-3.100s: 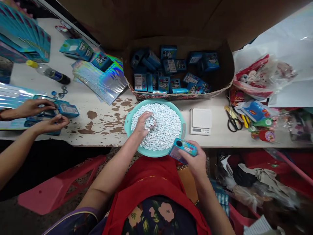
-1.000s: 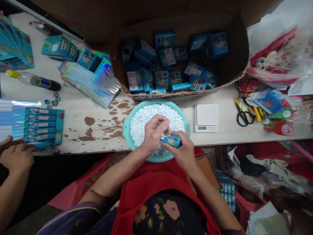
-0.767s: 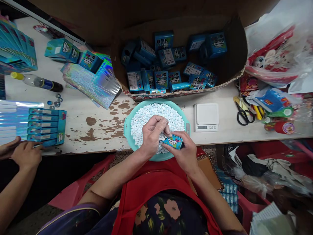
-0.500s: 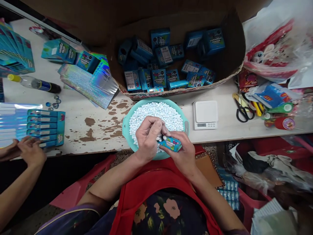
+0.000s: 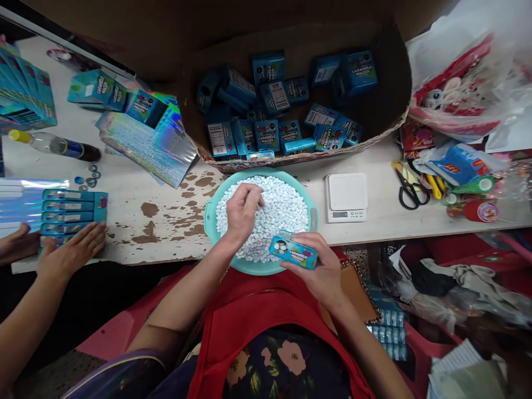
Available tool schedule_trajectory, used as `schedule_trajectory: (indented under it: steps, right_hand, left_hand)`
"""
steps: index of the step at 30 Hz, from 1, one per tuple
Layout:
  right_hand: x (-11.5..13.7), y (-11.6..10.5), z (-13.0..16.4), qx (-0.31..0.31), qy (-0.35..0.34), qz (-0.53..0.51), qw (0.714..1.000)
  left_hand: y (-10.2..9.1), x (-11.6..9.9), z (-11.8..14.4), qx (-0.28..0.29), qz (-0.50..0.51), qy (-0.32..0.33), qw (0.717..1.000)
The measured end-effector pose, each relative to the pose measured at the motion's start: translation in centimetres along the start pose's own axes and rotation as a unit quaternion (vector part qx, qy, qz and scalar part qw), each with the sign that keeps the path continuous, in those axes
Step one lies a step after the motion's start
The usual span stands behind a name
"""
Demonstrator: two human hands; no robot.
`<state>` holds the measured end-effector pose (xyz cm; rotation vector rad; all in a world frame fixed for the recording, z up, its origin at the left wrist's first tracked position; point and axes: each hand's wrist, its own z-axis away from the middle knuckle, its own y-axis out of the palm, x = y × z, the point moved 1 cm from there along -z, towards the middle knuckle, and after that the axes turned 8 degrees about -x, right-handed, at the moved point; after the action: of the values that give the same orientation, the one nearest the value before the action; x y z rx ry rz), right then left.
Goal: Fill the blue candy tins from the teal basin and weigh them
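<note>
A turquoise basin (image 5: 210,221) full of small white candies (image 5: 286,205) stands at the table's front edge. Over its left half is my left hand (image 5: 242,213), fingers curled down at the candies; whatever is in them is hidden. My right hand (image 5: 320,266) grips a small blue candy tin (image 5: 293,252) by its right end, tilted above the basin's front right rim. White candies show through the round opening at the tin's left end.
Behind the basin, a cardboard box (image 5: 399,105) holds several blue packs. A white scale (image 5: 346,197) and black scissors (image 5: 411,194) lie to the right. At left are a bottle (image 5: 58,147), holographic sheets (image 5: 153,147) and a co-worker's hands (image 5: 78,246) on a blue display tray (image 5: 100,208).
My left hand has left the tin's opening and moved up and left over the candies. The tin has shifted slightly right and down. The co-worker's hand has slid right along the tray.
</note>
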<state>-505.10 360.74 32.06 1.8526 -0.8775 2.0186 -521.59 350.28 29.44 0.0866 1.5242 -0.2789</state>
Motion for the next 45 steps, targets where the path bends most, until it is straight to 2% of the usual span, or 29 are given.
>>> schedule_trajectory:
  steps: [2,4,6,9,11,13,16,19,21,22,24,26,28,30,33,41,45]
  right_hand:
    - [-0.3,-1.0,0.4,-0.004,0.004,0.006,1.0]
    - [-0.6,-1.7,0.8,-0.004,0.021,0.021,1.0]
    - [-0.9,-2.0,1.1,-0.005,0.04,0.033,0.999]
    - [-1.2,-2.0,1.2,-0.025,0.066,0.048,0.996]
    - [-1.4,-2.0,1.0,-0.041,0.076,0.055,0.995]
    - [-1.5,-1.9,0.8,-0.053,0.075,0.062,0.994]
    - [-1.3,-1.7,0.4,-0.059,0.064,0.078,0.993]
    - [-1.0,-1.4,0.1,-0.061,0.056,0.087,0.993]
    - [-0.5,-0.9,0.0,-0.058,0.049,0.09,0.993]
    - [-0.3,-0.6,-0.1,-0.055,0.045,0.093,0.993]
    - [0.2,0.2,-0.2,-0.047,0.032,0.099,0.993]
    - [0.8,1.0,-0.3,-0.032,0.011,0.107,0.994]
    - [1.2,1.8,-0.5,-0.009,-0.007,0.115,0.993]
    - [1.5,2.3,-0.7,0.009,-0.011,0.122,0.992]
    - [1.6,2.4,-0.9,0.003,-0.002,0.136,0.991]
    - [1.5,2.7,-1.2,0.02,-0.027,0.13,0.991]
    - [1.7,2.9,-1.7,0.022,-0.037,0.126,0.991]
  left_hand:
    - [0.7,2.2,-1.4,0.073,-0.137,0.065,0.986]
    - [1.6,3.7,-1.7,0.16,-0.232,0.133,0.95]
    - [2.3,4.4,-1.1,0.212,-0.309,0.186,0.908]
    - [2.5,4.7,0.2,0.227,-0.417,0.222,0.852]
    - [2.2,4.9,0.8,0.224,-0.443,0.238,0.835]
    - [1.7,5.2,1.0,0.203,-0.433,0.246,0.843]
    - [1.0,5.6,0.8,0.13,-0.362,0.206,0.9]
    - [0.5,4.7,0.5,0.062,-0.221,0.086,0.969]
    - [0.2,3.1,0.7,0.035,-0.092,-0.034,0.995]
    - [0.1,2.0,1.0,0.026,-0.02,-0.093,0.995]
    - [-0.1,-0.4,1.6,0.022,0.125,-0.176,0.976]
    - [-0.1,-2.5,2.3,0.035,0.232,-0.206,0.95]
    - [-0.1,-3.7,3.0,0.043,0.282,-0.213,0.934]
    - [0.0,-4.0,3.3,0.024,0.302,-0.208,0.93]
    - [0.1,-3.6,3.4,-0.006,0.313,-0.187,0.931]
    - [0.4,-3.7,3.1,-0.012,0.259,-0.193,0.946]
    - [0.4,-3.9,2.9,-0.015,0.242,-0.175,0.954]
